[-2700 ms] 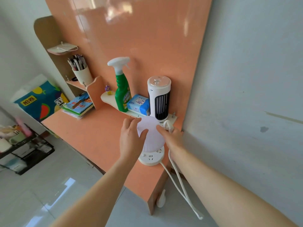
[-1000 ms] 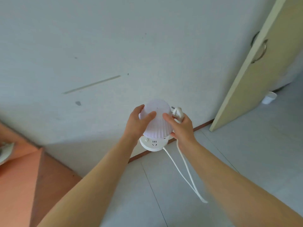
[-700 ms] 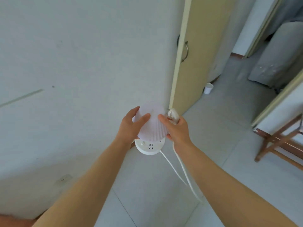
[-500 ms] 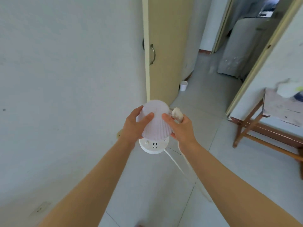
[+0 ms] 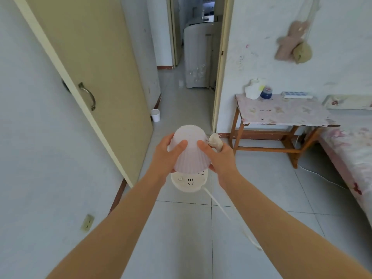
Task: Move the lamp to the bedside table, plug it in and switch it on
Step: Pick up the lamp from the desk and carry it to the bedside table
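Observation:
I hold a small lamp (image 5: 189, 152) with a ribbed white shade and a round white base (image 5: 189, 182) in mid-air at the centre of the view. My left hand (image 5: 163, 158) grips the shade's left side. My right hand (image 5: 219, 158) grips its right side and also pinches the lamp's plug (image 5: 215, 140). The white cord (image 5: 227, 216) hangs in a loop under my right forearm. The bedside table (image 5: 281, 113), wooden-legged with a worn pink top, stands to the right against the wall. A white power strip (image 5: 297, 95) lies at its back edge.
A beige door (image 5: 90, 73) stands open on the left, with a white cup (image 5: 155, 115) on the floor beyond it. A hallway with a covered appliance (image 5: 198, 57) lies ahead. A bed (image 5: 354, 150) sits at the far right. A white bottle (image 5: 254, 89) and blue jar (image 5: 266, 93) stand on the table. A wall socket (image 5: 87, 222) is low left.
The view has swung right from the orange desk, past the wall and door, to the bedside table and bed. Both hands keep the same hold on the lamp and plug.

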A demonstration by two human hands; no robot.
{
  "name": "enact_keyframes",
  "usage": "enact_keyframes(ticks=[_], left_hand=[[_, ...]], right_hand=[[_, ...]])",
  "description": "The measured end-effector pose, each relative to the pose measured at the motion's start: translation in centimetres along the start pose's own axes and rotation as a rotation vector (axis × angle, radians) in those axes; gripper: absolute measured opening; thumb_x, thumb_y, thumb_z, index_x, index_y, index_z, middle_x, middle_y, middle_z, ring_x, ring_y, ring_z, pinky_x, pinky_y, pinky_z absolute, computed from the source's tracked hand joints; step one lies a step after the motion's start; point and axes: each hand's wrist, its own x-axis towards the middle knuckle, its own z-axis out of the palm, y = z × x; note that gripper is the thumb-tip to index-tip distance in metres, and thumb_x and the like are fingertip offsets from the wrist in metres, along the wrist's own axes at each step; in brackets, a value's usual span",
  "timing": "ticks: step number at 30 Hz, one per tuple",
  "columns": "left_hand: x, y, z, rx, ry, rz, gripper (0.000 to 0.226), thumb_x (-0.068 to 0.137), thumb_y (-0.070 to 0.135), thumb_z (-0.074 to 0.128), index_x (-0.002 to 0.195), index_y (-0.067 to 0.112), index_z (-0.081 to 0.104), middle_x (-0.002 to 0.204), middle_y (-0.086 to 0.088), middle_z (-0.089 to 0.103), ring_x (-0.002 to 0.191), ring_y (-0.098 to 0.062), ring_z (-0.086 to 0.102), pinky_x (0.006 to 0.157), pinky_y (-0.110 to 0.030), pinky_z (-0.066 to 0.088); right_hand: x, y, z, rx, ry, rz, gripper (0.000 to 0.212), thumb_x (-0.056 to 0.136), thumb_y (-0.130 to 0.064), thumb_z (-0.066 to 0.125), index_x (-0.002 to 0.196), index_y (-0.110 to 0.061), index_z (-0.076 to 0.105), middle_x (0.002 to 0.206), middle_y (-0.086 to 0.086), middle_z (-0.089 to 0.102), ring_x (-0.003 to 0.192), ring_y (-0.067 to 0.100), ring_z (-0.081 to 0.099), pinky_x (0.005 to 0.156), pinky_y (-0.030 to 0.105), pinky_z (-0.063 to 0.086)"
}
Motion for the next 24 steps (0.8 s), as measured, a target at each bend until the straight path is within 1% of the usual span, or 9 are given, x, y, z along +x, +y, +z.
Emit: enact_keyframes(ticks=[2, 5, 8, 11, 13, 15, 17, 21, 24], left_hand=[[3.0, 1.1, 2.0, 0.013, -0.081, 0.018, 0.039, 0.088, 0.037, 0.063, 0.126, 0.032, 0.054, 0.107, 0.021, 0.057, 0.096, -0.008, 0.059, 0.07, -0.04, 0.06], [7.7, 2.8, 6.8, 0.069, -0.228, 0.015, 0.038, 0.088, 0.037, 0.064, 0.124, 0.033, 0.054, 0.107, 0.019, 0.057, 0.098, -0.01, 0.058, 0.073, -0.043, 0.06], [9.0, 3.4, 8.7, 0.065, -0.267, 0.046, 0.033, 0.088, 0.035, 0.064, 0.121, 0.033, 0.056, 0.104, 0.021, 0.059, 0.097, -0.012, 0.06, 0.075, -0.048, 0.061], [11.5, 3.8, 11.5, 0.079, -0.325, 0.034, 0.038, 0.088, 0.035, 0.064, 0.126, 0.031, 0.055, 0.11, 0.016, 0.06, 0.103, -0.017, 0.06, 0.078, -0.051, 0.06], [13.2, 4.2, 14.1, 0.075, -0.361, 0.024, 0.04, 0.088, 0.035, 0.064, 0.126, 0.031, 0.054, 0.11, 0.016, 0.06, 0.105, -0.019, 0.06, 0.076, -0.048, 0.061], [14.8, 4.7, 16.6, 0.067, -0.388, 0.013, 0.044, 0.088, 0.034, 0.064, 0.13, 0.029, 0.053, 0.117, 0.011, 0.061, 0.107, -0.02, 0.061, 0.074, -0.043, 0.061], [16.8, 5.0, 19.6, 0.071, -0.401, 0.007, 0.047, 0.088, 0.034, 0.063, 0.134, 0.028, 0.05, 0.125, 0.007, 0.059, 0.11, -0.022, 0.061, 0.074, -0.042, 0.06], [21.0, 6.4, 26.3, 0.08, -0.43, -0.003, 0.041, 0.089, 0.033, 0.063, 0.128, 0.029, 0.053, 0.126, 0.004, 0.06, 0.109, -0.022, 0.061, 0.071, -0.039, 0.06], [23.7, 8.0, 30.9, 0.074, -0.424, -0.012, 0.047, 0.089, 0.033, 0.064, 0.134, 0.028, 0.05, 0.129, 0.004, 0.058, 0.112, -0.025, 0.06, 0.075, -0.043, 0.06]], right_hand=[[2.1, -1.0, -1.4, 0.027, 0.081, -0.006, 0.023, 0.068, -0.039, 0.079, 0.078, -0.036, 0.058, 0.085, -0.009, 0.066, 0.084, 0.014, 0.065, 0.086, 0.051, 0.057], [6.3, -1.9, -4.9, 0.057, 0.241, -0.018, 0.023, 0.068, -0.038, 0.079, 0.08, -0.036, 0.059, 0.084, -0.009, 0.066, 0.084, 0.015, 0.066, 0.085, 0.049, 0.058], [7.7, -2.1, -6.1, 0.056, 0.249, -0.022, 0.026, 0.067, -0.039, 0.079, 0.081, -0.036, 0.058, 0.089, -0.006, 0.067, 0.091, 0.02, 0.067, 0.085, 0.049, 0.058], [10.1, -2.3, -8.2, 0.063, 0.306, -0.027, 0.026, 0.067, -0.039, 0.079, 0.08, -0.036, 0.058, 0.088, -0.007, 0.067, 0.087, 0.016, 0.067, 0.082, 0.044, 0.059], [12.3, -2.5, -10.4, 0.08, 0.337, -0.025, 0.024, 0.068, -0.038, 0.08, 0.078, -0.035, 0.058, 0.085, -0.008, 0.067, 0.084, 0.014, 0.067, 0.078, 0.04, 0.06], [14.3, -2.7, -12.3, 0.073, 0.351, -0.024, 0.023, 0.068, -0.038, 0.079, 0.077, -0.034, 0.059, 0.084, -0.009, 0.067, 0.081, 0.013, 0.067, 0.074, 0.037, 0.06], [16.9, -3.1, -14.5, 0.075, 0.351, -0.021, 0.022, 0.068, -0.039, 0.079, 0.079, -0.033, 0.061, 0.086, -0.006, 0.069, 0.084, 0.016, 0.068, 0.076, 0.038, 0.06], [22.4, -4.5, -19.6, 0.081, 0.371, 0.007, 0.028, 0.066, -0.04, 0.08, 0.086, -0.031, 0.063, 0.095, -0.002, 0.072, 0.093, 0.019, 0.069, 0.084, 0.044, 0.059], [26.3, -6.2, -23.2, 0.067, 0.371, 0.029, 0.037, 0.065, -0.041, 0.08, 0.094, -0.028, 0.063, 0.102, 0.0, 0.071, 0.097, 0.02, 0.068, 0.089, 0.047, 0.057]])
